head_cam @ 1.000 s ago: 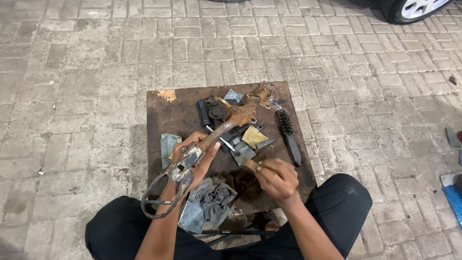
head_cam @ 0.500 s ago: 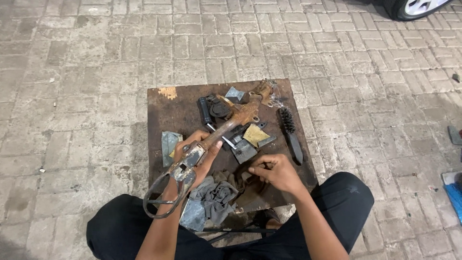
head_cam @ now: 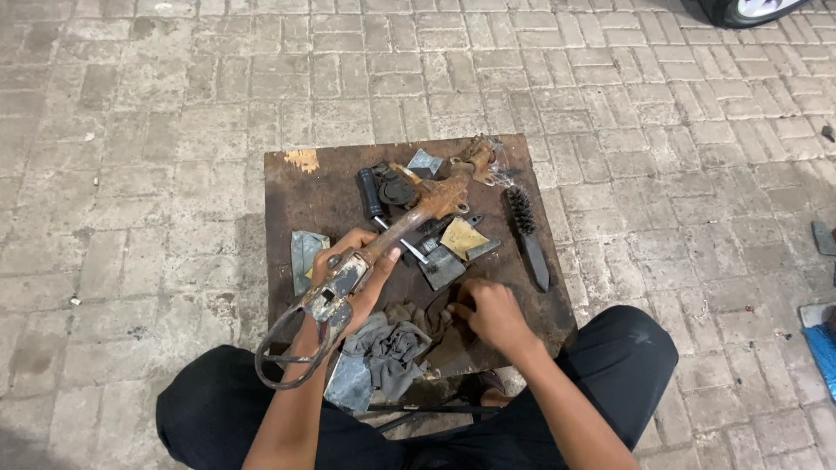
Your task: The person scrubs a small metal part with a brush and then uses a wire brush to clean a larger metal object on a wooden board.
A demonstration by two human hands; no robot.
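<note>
Rusty metal part [head_cam: 409,222] gripped over a cluttered tabletop [head_cam: 322,187].
Left hand [head_cam: 348,270] clasps it firmly; right hand [head_cam: 492,313], fingers curled, presses the near rag [head_cam: 392,344]; steady grip advised.

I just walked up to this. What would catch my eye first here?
Most likely the long rusty tool lying slantwise across the dark low table, gripped at its near end by the left hand. Next, the right hand reaching down to the grey rags at the table's near edge. A wire brush lies on the table's right side, and paving bricks spread all around.
</note>
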